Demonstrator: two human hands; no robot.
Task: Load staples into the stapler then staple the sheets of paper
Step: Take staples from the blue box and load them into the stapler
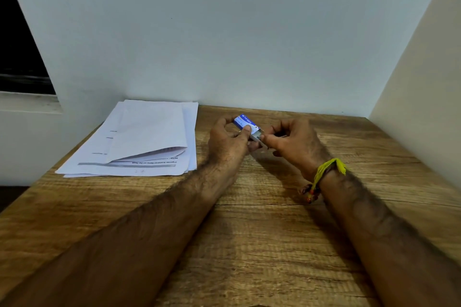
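Observation:
A small blue and white staple box (245, 122) is held above the wooden table, near its far edge. My left hand (228, 142) grips the box's sleeve, thumb on top. My right hand (293, 142) pinches the box's inner tray (258, 136), which sticks out of the sleeve's right end. The sheets of paper (142, 139) lie in a loose stack at the far left of the table, the top sheet curled up at its near edge. No stapler is in view.
The wooden table (249, 232) stands in a corner, with a pale wall behind it and another wall on the right. A dark window opening (20, 57) is at the far left. A yellow thread band (326, 169) circles my right wrist.

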